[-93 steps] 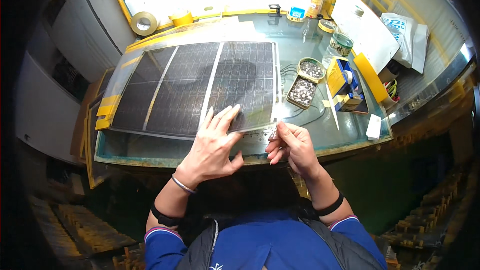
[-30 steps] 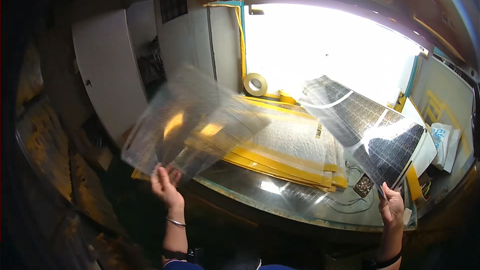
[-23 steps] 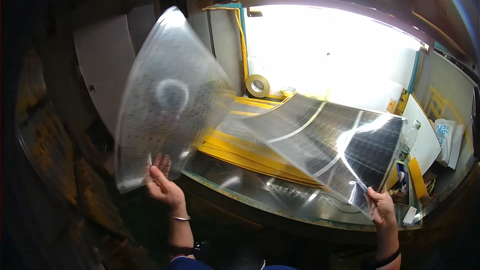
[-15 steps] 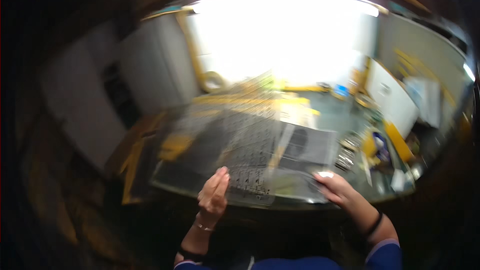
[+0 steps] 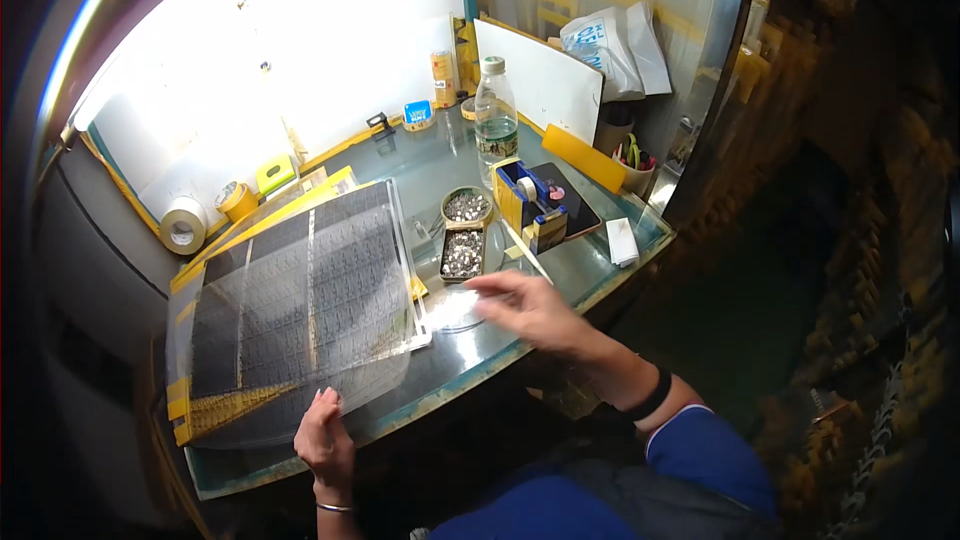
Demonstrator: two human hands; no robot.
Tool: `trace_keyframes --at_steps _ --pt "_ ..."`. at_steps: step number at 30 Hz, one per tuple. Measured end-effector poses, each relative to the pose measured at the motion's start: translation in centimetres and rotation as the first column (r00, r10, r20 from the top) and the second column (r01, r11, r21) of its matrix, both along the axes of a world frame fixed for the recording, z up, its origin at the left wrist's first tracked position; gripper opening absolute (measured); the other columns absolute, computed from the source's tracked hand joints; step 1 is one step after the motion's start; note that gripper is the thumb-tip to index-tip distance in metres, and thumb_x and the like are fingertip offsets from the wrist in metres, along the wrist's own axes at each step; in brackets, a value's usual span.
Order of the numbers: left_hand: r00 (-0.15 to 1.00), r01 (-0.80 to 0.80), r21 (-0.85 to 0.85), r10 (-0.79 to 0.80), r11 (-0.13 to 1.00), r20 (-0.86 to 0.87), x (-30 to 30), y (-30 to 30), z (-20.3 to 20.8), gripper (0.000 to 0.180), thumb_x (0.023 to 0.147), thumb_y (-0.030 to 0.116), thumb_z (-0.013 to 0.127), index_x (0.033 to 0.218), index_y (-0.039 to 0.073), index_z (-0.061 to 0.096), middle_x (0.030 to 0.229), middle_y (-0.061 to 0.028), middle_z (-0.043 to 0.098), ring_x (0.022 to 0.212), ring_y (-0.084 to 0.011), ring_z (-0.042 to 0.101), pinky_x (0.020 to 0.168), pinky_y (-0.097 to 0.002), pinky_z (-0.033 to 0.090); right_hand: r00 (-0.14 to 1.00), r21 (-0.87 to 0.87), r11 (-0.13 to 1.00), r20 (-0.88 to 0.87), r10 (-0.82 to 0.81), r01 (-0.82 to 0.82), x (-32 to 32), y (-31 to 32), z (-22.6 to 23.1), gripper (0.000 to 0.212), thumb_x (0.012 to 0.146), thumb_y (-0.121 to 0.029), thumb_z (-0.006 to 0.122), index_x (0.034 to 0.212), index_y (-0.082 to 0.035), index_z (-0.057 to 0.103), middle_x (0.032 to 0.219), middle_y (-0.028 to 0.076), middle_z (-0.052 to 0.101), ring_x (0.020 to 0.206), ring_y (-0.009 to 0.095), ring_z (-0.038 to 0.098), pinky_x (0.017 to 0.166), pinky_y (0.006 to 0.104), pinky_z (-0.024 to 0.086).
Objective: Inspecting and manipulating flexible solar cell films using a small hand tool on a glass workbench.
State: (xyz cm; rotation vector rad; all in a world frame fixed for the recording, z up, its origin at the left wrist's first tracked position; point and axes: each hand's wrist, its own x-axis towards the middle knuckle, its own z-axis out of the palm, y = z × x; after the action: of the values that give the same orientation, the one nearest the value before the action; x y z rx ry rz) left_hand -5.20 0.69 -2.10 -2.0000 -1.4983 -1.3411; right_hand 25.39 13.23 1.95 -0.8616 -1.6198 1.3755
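A clear printed film sheet (image 5: 350,380) lies slanted over a stack of dark printed films (image 5: 270,290) on the glass table. My left hand (image 5: 325,440) is at the near edge of the clear sheet, its fingers closed together on that edge. Over the table's front part, my right hand (image 5: 535,310) is off the sheets, thumb and fingers apart with nothing seen between them. Just beyond its fingertips are a shiny clear round piece (image 5: 452,310) and a small rectangular tray of small metallic bits (image 5: 463,255).
A round dish (image 5: 467,206) of similar bits, a blue tape dispenser (image 5: 530,190), a plastic bottle (image 5: 496,125) and a white block (image 5: 621,242) stand to the right. Tape rolls (image 5: 184,224) line the back left. Behind is a bright lit panel (image 5: 300,60).
My view has swung to the right. The clear sheet, raised and blurred before, now lies lower over the stack. My right hand has left the sheets' right side and moved beside the small tray.
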Motion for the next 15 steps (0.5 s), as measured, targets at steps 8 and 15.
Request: trace_keyframes --at_steps 8,15 --pt "0.989 0.054 -0.13 -0.071 0.99 -0.129 1.1 1.0 0.3 0.009 0.074 -0.002 0.071 0.081 -0.002 0.065 0.091 -0.0164 0.069 0.094 -0.0332 0.067 0.087 -0.0437 0.053 0.498 0.747 0.536 0.318 -0.807 0.393 4.8 1.6 -5.3 0.031 0.069 -0.03 0.079 0.085 -0.007 0.066 0.093 0.012 0.057 0.092 0.032 0.054 0.082 0.0409 0.044" --pt "0.992 0.046 -0.292 -0.079 0.955 -0.099 2.3 -1.2 2.0 0.034 0.068 0.012 0.08 0.096 -0.002 0.066 0.105 -0.0165 0.066 0.104 -0.0321 0.063 0.094 -0.0436 0.049 0.56 0.775 0.489 0.217 -0.8 0.399 4.2 1.6 -5.5 0.009 0.076 -0.009 0.072 0.079 -0.004 0.066 0.086 0.011 0.065 0.082 0.028 0.06 0.073 0.0364 0.047"
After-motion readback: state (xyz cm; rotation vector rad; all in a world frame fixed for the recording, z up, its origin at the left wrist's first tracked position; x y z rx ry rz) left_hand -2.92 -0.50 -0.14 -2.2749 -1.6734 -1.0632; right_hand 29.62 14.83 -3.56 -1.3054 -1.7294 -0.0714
